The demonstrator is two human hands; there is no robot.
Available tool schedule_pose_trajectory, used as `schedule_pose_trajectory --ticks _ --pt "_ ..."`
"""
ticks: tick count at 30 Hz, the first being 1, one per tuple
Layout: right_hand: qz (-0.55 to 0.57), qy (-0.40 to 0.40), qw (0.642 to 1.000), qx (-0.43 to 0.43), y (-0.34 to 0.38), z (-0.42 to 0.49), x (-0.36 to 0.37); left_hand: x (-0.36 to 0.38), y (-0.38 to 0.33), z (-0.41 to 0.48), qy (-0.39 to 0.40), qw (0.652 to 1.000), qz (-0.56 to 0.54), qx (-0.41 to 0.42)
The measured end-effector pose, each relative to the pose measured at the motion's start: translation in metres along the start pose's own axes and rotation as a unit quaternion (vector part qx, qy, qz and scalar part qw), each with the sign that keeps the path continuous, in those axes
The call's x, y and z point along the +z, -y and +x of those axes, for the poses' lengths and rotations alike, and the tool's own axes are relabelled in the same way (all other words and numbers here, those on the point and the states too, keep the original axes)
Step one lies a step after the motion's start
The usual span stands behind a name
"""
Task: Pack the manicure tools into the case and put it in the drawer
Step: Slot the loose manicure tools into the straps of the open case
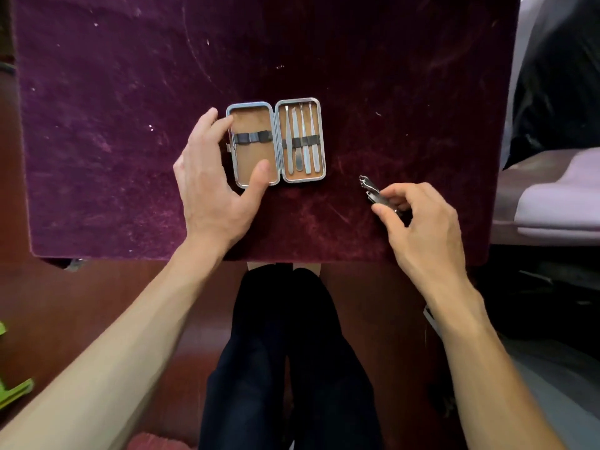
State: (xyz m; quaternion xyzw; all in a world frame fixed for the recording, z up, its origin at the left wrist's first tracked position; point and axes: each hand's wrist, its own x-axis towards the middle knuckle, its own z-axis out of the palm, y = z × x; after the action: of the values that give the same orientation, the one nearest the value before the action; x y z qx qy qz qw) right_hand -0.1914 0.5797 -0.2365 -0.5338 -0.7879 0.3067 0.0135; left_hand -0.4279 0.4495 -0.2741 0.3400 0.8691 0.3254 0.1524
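Dark trousers show below the tabletop. Right grip pinches the clipper, well right of the case. Left grip, released and fingers spread, steadies the open case. Four tools sit strapped in its right half; the left half is empty. Closing and stowing remain.

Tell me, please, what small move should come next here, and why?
Probably carry the nail clipper in the right hand over to the empty left half of the case and slide it under the black strap: the right half already holds four tools, and the left hand rests on the case.
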Motion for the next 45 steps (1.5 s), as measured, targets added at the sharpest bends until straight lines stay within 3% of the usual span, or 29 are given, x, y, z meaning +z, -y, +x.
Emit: schedule_pose_trajectory --ticks 4,9,15,21,28,33,36,38,41,45 --pt "0.025 -0.016 1.000 -0.004 -0.001 -0.005 0.002 -0.011 -0.013 -0.011 -0.011 0.997 -0.069 -0.018" --pt "0.046 -0.031 0.998 0.012 -0.001 -0.011 0.012 -0.010 -0.038 -0.044 -0.023 0.993 -0.117 0.017" --pt "0.061 -0.027 0.996 0.059 -0.001 -0.020 0.014 0.005 -0.062 -0.079 0.043 0.978 -0.203 -0.023" --pt "0.142 -0.019 0.986 0.079 0.000 -0.027 0.011 0.028 -0.071 -0.089 0.223 0.904 -0.317 -0.181" --pt "0.141 0.000 0.989 -0.033 0.015 -0.034 0.000 0.027 -0.069 -0.062 0.342 0.799 -0.382 -0.314" --pt "0.080 0.018 0.991 -0.103 0.019 -0.036 -0.001 0.019 -0.065 -0.051 0.382 0.761 -0.417 -0.318" --pt "0.059 -0.026 0.986 -0.153 0.025 -0.036 0.004 0.014 -0.063 -0.048 0.370 0.765 -0.433 -0.301" --pt "0.079 -0.069 0.983 -0.148 0.031 -0.036 0.006 0.012 -0.065 -0.048 0.323 0.772 -0.459 -0.299" --pt "0.199 -0.093 0.975 -0.038 0.044 -0.033 0.010 0.006 -0.065 -0.047 0.225 0.779 -0.498 -0.308" --pt "0.355 0.002 0.931 0.089 0.067 -0.024 0.019 -0.003 -0.060 -0.045 0.161 0.767 -0.536 -0.314"
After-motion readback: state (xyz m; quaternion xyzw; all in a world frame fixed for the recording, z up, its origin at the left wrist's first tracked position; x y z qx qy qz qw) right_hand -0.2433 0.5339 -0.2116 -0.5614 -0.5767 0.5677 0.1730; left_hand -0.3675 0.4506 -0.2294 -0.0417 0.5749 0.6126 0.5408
